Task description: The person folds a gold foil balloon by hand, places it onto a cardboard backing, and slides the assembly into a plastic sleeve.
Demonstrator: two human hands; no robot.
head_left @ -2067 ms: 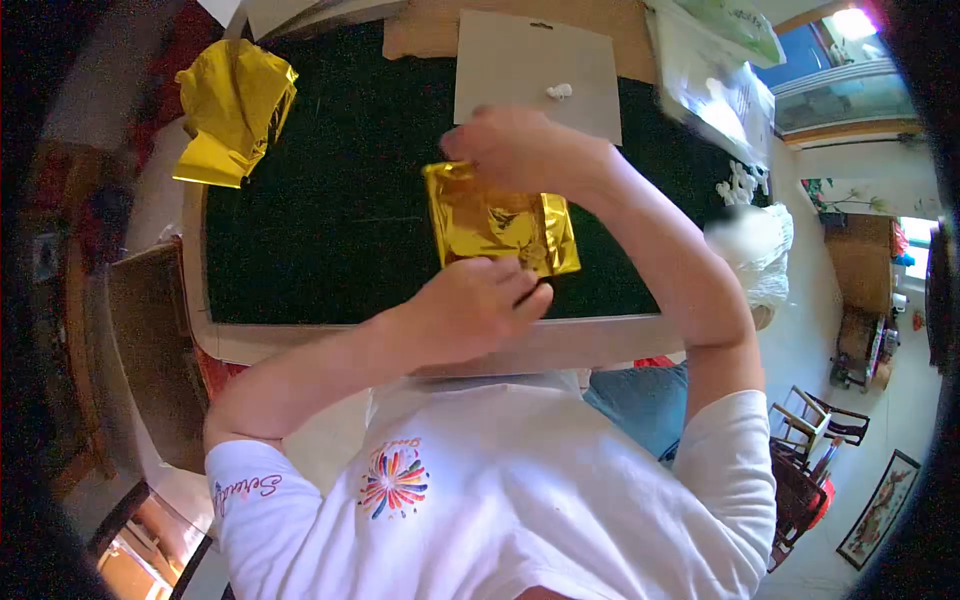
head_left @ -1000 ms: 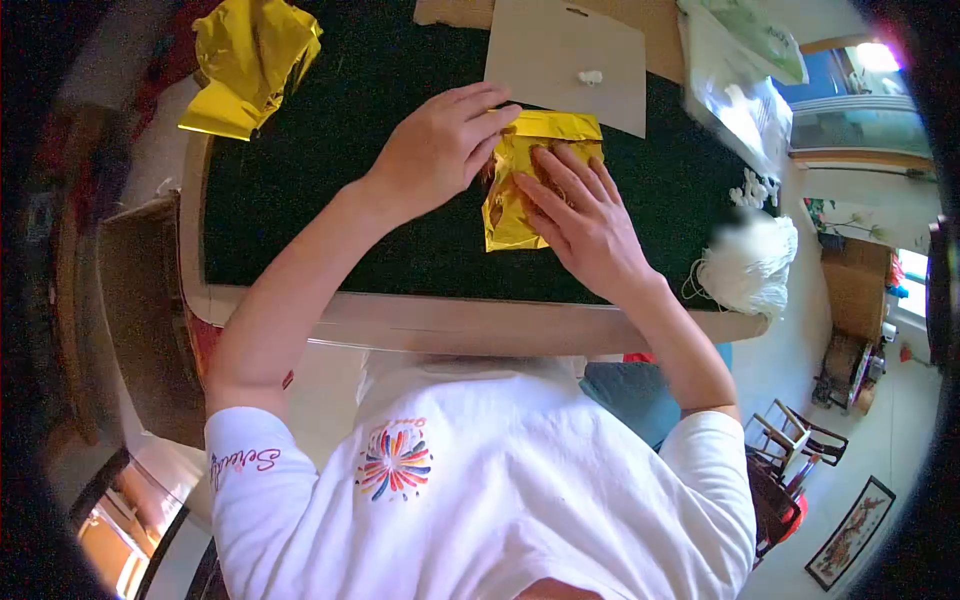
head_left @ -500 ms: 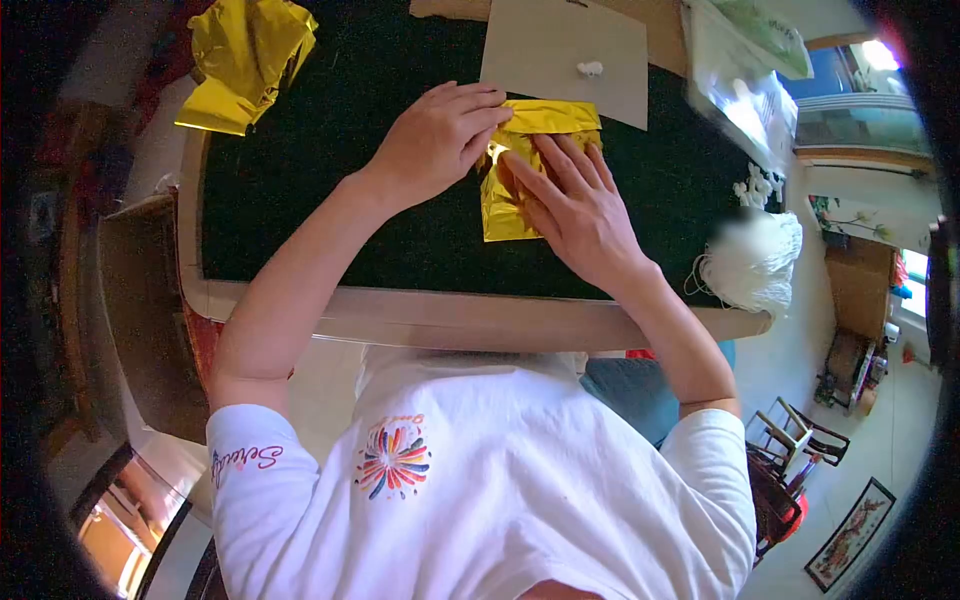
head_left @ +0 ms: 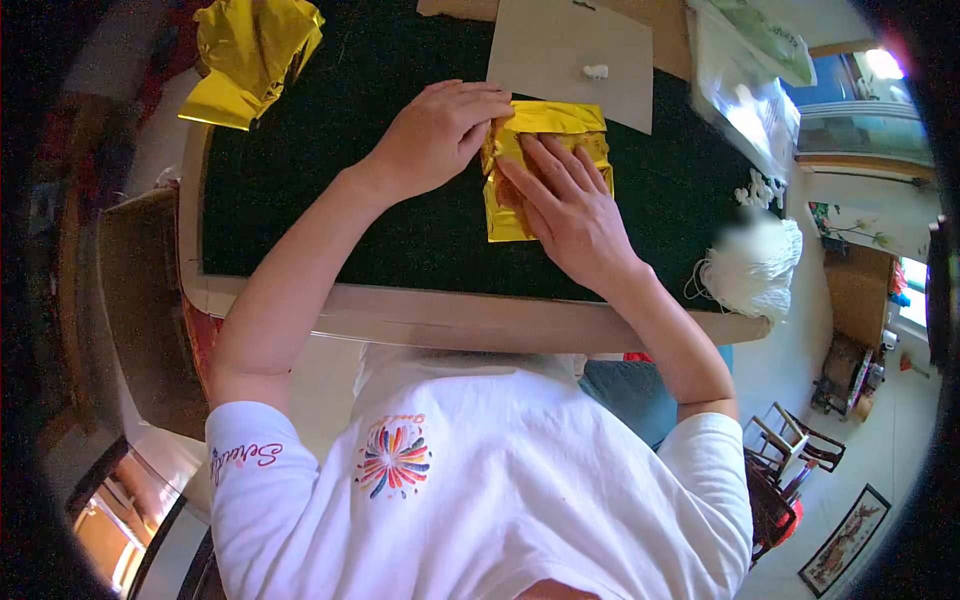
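A folded, rectangular piece of shiny gold foil [head_left: 555, 117] lies on the dark green table surface [head_left: 400, 245]. At its upper left edge is my left hand [head_left: 440, 138], fingers bent and pressed together, with the tips closed on the foil's corner; the thumb is mostly hidden. My right hand [head_left: 580, 210] rests palm down on the middle of the foil, its fingers stretched out and slightly spread. Creases and reflections show around the right fingers. A grey-white board [head_left: 560, 40] lies just beyond the foil, with a small white lump [head_left: 595, 72] on it.
Crumpled gold foil [head_left: 250, 60] sits at the table's far left corner. A bundle of white string [head_left: 760, 265] hangs at the right edge, near small white pieces [head_left: 760, 188]. Clear plastic bags [head_left: 745, 95] lie at the back right. A cardboard box [head_left: 150, 310] stands left of the table.
My right hand has slid slightly left across the foil, and more of the foil's right edge shows. The left hand keeps its place at the corner. The whole view has shifted a little.
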